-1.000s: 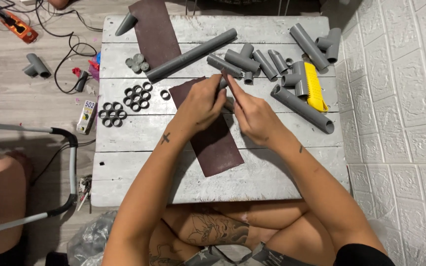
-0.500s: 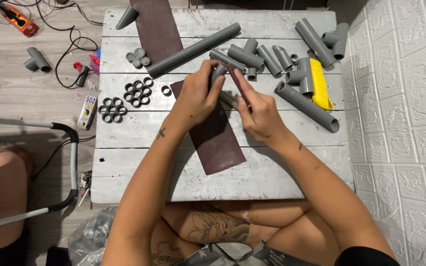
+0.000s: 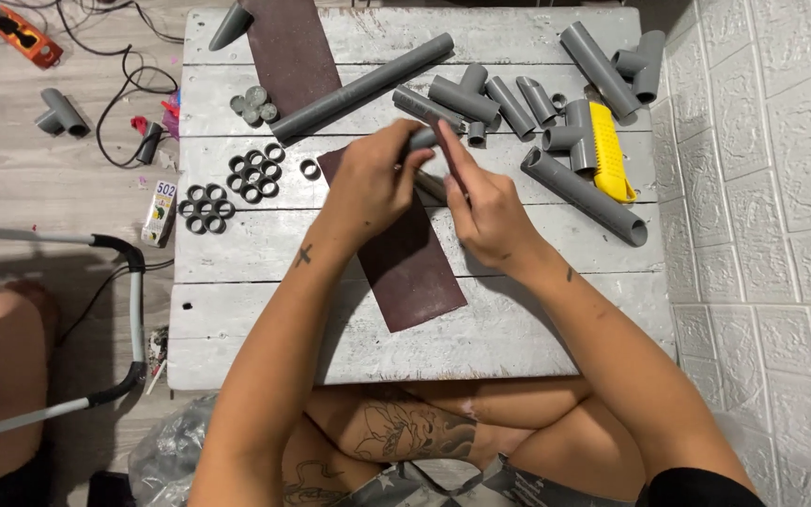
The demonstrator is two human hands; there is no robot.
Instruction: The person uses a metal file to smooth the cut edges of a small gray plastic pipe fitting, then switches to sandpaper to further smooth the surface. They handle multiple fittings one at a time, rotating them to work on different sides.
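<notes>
Over the middle of a white plank table [image 3: 518, 329], my left hand [image 3: 373, 183] grips a short grey pipe piece [image 3: 422, 139]. My right hand [image 3: 485, 202] presses a small strip of brown sandpaper [image 3: 447, 145] against that pipe piece, fingers pointing away from me. Below both hands lies a long brown sandpaper sheet [image 3: 415, 263] flat on the planks. A second grey piece [image 3: 429, 185] lies partly hidden under my hands.
Several grey pipe rings [image 3: 237, 183] cluster at the left. Grey pipes and tee fittings [image 3: 509, 99] lie along the far side, with a long pipe [image 3: 359, 89], a yellow tool [image 3: 609, 150] and another sandpaper strip [image 3: 283, 42]. A tiled wall [image 3: 781, 235] is right; cables lie on the floor.
Both hands have shifted slightly away from me, toward the far side of the table, while keeping hold of the pipe piece and the sandpaper strip.
</notes>
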